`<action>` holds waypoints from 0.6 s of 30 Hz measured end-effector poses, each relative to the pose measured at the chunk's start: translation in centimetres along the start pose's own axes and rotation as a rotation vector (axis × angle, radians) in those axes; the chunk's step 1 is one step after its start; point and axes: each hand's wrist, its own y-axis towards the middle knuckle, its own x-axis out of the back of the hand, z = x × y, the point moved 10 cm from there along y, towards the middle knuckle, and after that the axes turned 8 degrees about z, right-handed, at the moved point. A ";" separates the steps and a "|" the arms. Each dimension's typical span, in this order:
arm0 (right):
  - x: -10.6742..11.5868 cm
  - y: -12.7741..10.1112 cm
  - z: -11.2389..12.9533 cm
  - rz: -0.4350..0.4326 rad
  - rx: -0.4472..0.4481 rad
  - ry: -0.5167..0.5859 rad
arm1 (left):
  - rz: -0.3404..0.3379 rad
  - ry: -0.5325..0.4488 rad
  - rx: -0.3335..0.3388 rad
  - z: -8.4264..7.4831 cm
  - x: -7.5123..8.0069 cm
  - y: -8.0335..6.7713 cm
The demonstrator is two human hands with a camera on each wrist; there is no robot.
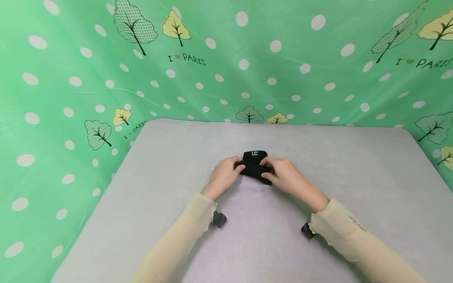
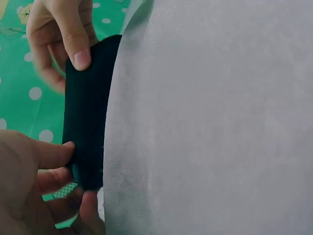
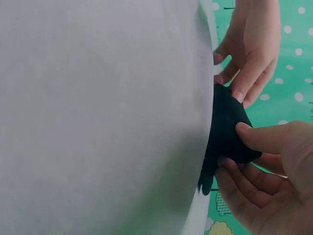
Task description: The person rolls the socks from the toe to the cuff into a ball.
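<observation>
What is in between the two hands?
A small black folded cloth with a white LC label sits between the left hand and right hand; both grip its ends, clearest in the head view.

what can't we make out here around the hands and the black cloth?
- Black cloth: head view, both ends covered by left hand and right hand; what kind of item it is stays unclear.
- Its fold layers: wrist views, only one edge shows.
- Label: too small beyond "LC".
</observation>
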 end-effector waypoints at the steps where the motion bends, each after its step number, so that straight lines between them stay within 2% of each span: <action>1: -0.1 0.0 -0.1 0.002 -0.003 0.019 | 0.000 0.016 0.009 0.1 0.0 0.1; 7: -0.5 0.6 -2.0 0.038 -0.082 0.136 | 0.022 0.115 0.099 0.2 -0.1 0.6; 11: -0.6 1.2 -3.2 0.061 -0.132 0.187 | 0.028 0.131 0.131 0.2 -0.1 1.0; 13: -0.6 1.5 -3.4 0.075 -0.149 0.200 | 0.001 0.119 0.101 0.0 0.1 1.1; 18: -0.8 1.9 -3.9 0.107 -0.186 0.222 | -0.094 0.123 -0.095 -1.5 0.9 0.5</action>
